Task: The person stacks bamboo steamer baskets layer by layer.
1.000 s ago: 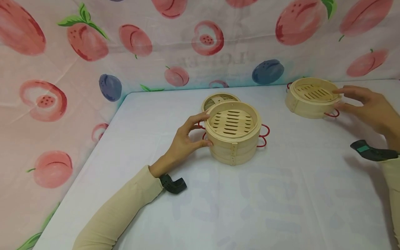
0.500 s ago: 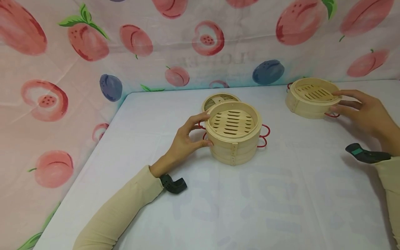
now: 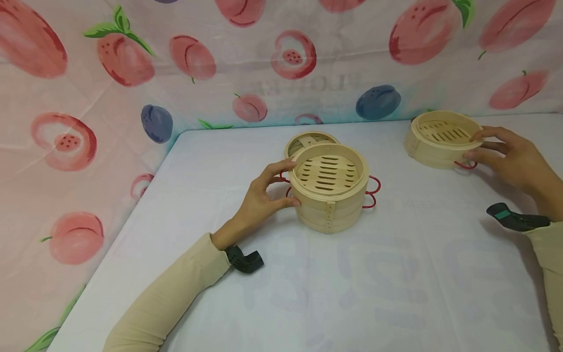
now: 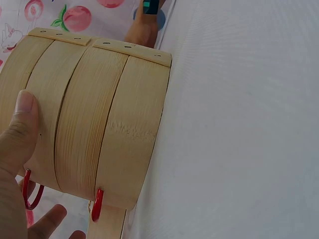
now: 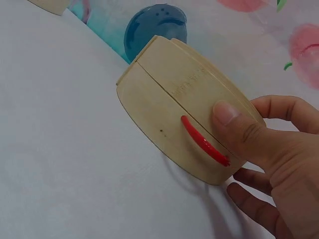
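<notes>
shifted round steamer (image 3: 433,150), right fingers (image 3: 497,132) gripping, slotted bamboo stack (image 3: 329,195)

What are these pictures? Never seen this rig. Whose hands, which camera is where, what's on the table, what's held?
There is no robot: a person does the work. The wide picture comes from a camera worn on the head, looking forward and down. The close-ups come from a camera on each wrist; the dark device at the left cuff is probably one. The left hand grips a two-tier bamboo steamer stack standing on a white-covered table. Behind it, partly hidden, is a round bamboo piece, perhaps a lid. The right hand holds a single steamer basket; I can't tell whether it is lifted clear. Stack and basket both have red handles. A fruit-print cloth forms the backdrop.
</notes>
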A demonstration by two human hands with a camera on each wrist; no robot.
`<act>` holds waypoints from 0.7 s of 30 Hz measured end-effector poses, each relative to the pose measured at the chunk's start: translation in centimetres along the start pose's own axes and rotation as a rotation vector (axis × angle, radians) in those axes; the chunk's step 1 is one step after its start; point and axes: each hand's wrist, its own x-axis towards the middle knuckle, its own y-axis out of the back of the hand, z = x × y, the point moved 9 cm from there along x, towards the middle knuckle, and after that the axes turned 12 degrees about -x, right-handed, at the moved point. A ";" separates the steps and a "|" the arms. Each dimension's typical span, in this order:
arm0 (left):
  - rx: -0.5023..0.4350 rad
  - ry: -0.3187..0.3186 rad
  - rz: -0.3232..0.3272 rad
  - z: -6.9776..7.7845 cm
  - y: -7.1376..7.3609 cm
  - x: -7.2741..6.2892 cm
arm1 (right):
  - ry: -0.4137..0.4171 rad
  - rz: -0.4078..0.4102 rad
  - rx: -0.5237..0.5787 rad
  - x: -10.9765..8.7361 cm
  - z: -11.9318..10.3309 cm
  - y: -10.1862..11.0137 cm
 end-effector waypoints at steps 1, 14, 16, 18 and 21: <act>0.000 0.002 0.000 0.0 0.0 0.0 | 0.007 0.002 0.001 -0.1 -0.2 0.1; -0.004 -0.002 -0.004 -0.2 0.1 0.0 | 0.086 0.020 -0.041 -0.6 -2.4 1.0; -0.008 -0.010 -0.003 -0.9 0.2 -0.1 | 0.106 0.033 -0.039 -0.8 -2.9 1.3; -0.007 -0.014 -0.002 -1.8 0.3 -0.3 | 0.138 0.050 -0.035 -1.0 -3.7 1.7; -0.003 -0.019 0.001 -3.1 0.5 -0.5 | 0.157 0.068 -0.037 -1.2 -4.8 2.3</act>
